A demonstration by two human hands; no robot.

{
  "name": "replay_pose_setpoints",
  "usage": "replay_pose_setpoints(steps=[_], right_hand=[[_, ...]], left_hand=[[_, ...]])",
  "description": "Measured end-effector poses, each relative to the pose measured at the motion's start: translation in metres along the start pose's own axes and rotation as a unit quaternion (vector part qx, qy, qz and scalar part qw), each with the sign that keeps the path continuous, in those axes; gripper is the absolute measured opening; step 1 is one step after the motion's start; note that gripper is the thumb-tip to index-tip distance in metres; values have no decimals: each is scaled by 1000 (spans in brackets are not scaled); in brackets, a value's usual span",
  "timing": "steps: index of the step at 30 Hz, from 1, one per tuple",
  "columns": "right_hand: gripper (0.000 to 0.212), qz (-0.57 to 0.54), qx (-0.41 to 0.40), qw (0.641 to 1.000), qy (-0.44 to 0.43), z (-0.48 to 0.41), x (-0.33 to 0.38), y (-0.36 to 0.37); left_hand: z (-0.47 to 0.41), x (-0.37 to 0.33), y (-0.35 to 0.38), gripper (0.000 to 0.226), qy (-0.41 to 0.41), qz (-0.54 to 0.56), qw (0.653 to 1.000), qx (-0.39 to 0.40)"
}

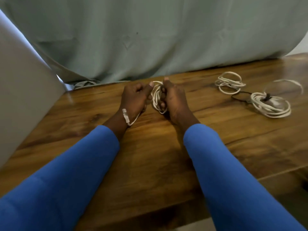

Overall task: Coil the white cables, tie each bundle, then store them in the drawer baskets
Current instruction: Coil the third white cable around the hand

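Observation:
A small coil of white cable (pixel 156 97) sits between my two hands over the wooden table (pixel 150 155). My right hand (pixel 173 100) grips the coil, fingers curled through its loops. My left hand (pixel 135 97) holds the cable's loose end; the strand runs under the palm, and its white plug (pixel 125 116) hangs by my wrist. Two more white cable coils lie at the right: a loose one (pixel 229 83) and a bigger one (pixel 270 105) with a dark tie around it.
A thin black tie (pixel 240 97) lies on the table between the two coils at the right. A pale green curtain (pixel 150 39) hangs along the table's far edge. A grey upholstered surface (pixel 21 89) stands at the left.

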State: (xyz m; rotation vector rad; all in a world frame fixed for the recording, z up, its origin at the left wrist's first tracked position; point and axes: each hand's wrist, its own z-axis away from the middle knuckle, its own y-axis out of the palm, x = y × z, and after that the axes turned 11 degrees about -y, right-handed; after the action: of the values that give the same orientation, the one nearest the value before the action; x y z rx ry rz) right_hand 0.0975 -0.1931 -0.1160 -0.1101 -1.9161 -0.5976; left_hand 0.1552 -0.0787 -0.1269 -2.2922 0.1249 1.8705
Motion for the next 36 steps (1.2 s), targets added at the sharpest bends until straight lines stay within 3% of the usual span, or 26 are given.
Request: replay_pose_setpoints(steps=[3, 8, 11, 14, 17, 20, 22, 25, 27, 29, 32, 34, 36], right_hand=[[57, 15, -17, 1000, -3, -2, 0, -2], [46, -41, 21, 997, 69, -34, -5, -14], [46, -15, 27, 997, 76, -36, -4, -13], [45, 26, 12, 998, 48, -46, -11, -9], [48, 61, 11, 998, -2, -66, -23, 0], [48, 32, 42, 999, -2, -81, -35, 12], [45, 27, 51, 997, 50, -88, -33, 17], [46, -44, 74, 972, 218, -97, -10, 17], [48, -112, 49, 948, 293, -104, 20, 15], [47, -179, 10, 927, 329, -114, 60, 17], [47, -284, -22, 888, 362, -123, 116, 27], [44, -300, -2, 883, 360, -119, 140, 39], [43, -310, -2, 884, 349, -111, 151, 54]], left_hand=[[-5, -5, 10, 34, 2, 5, 1000, -26], [-41, 0, 26, 28, 13, -18, 999, -38], [-38, -4, 25, 13, 2, -1, 998, -59], [-39, -1, 25, 9, -28, 12, 997, -77], [-54, 3, 21, 11, -2, -5, 993, -119], [-63, 9, 17, 14, 1, 15, 990, -142], [-57, 3, 15, 16, -49, 0, 987, -150], [-49, -35, 1, 14, -169, -20, 978, -124], [-51, -78, -18, 13, -255, -4, 965, -57], [-50, -123, -40, 12, -287, -35, 957, 16], [-45, -159, -66, 11, -253, -96, 963, -4], [-40, -162, -77, 9, -187, -186, 963, -54], [-36, -160, -81, 16, -118, -296, 947, -51]])
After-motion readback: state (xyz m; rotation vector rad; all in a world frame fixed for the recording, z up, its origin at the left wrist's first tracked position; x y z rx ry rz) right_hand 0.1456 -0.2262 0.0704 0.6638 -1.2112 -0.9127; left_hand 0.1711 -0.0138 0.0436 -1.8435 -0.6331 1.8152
